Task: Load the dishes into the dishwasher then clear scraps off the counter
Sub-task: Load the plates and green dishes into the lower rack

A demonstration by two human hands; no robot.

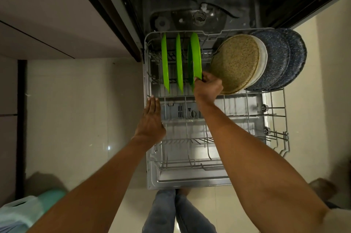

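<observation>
While right hand (208, 86) pinches near edge of rightmost green plate (196, 58) upright in lower rack (273, 118), I see left hand (151, 117) flat, fingers straight, on rack's left rim.

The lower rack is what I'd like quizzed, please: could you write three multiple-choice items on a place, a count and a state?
1. Where do the green plates stand in the lower rack?
A. far left
B. near right
C. flat in the middle

2. How many blue speckled plates are at the right?
A. none
B. two
C. five

3. What is the left hand doing?
A. gripping a cup
B. pinching a fork
C. lying open at the rack's left edge

Answers:
1 A: they stand on edge in the far-left tines.
2 B: two overlapping rims show behind the tan plate.
3 C: its fingers are straight, while the right hand holds a green plate.
</observation>
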